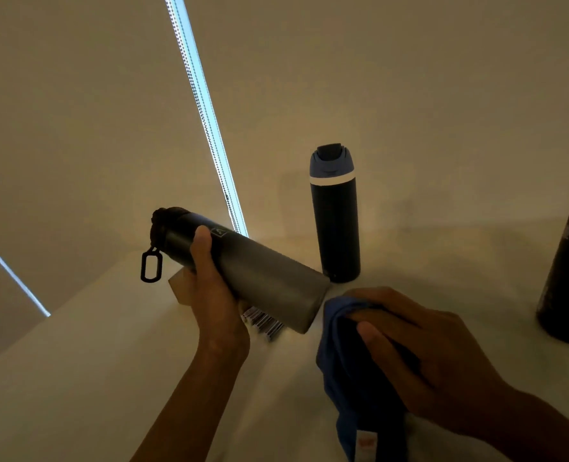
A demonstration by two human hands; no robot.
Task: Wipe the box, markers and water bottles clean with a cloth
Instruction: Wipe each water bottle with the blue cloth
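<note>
The left hand point(213, 295) curls its fingers round the grey bottle point(259, 271), holding it tilted above the worktop point(109, 378) with its base low, evidently to present the body to the blue cloth point(346, 378) bunched in the fingers of the right hand point(419, 355) just beside that base.

Upright bottle point(335, 215) behind; table point(76, 378) left bare.

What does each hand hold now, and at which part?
The left hand grips the grey bottle around its upper body, below the cap. The right hand holds the blue cloth bunched in its fingers.
</note>
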